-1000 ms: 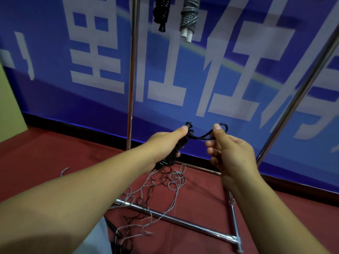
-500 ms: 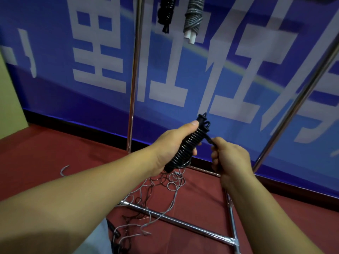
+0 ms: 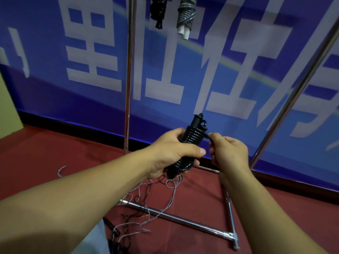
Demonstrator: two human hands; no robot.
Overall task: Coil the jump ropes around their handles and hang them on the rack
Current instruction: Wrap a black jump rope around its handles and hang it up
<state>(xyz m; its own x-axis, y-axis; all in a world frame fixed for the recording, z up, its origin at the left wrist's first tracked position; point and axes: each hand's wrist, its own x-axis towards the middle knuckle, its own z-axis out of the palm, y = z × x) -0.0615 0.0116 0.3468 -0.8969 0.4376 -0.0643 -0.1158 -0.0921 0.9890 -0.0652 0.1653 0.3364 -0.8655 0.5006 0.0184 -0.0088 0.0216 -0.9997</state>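
Nearly wound, the black jump rope (image 3: 190, 142) sits at the centre of your view, its cord stacked in tight turns around the paired handles, whose caps poke out toward 12 o'clock. Your left hand (image 3: 172, 154) grips the bundle, fingers and thumb curled round its lower half. At 3 o'clock of the bundle, just beside it, your right hand (image 3: 229, 154) pinches the short free end of the cord between thumb and fingertips, the other fingers curled in. My judgement: the coiling of this rope is all but finished; what is left is to tuck or lock that tail, then lift the bundle to the rack. Up at 12 o'clock two bundles already hang, a black one (image 3: 158, 10) and a grey one with white handle ends (image 3: 186, 15). Down at 6 o'clock, a tangle of grey and dark cords (image 3: 146, 204) lies on the red floor (image 3: 55, 153) over the rack's base bar (image 3: 183, 219), so more ropes wait to be coiled.
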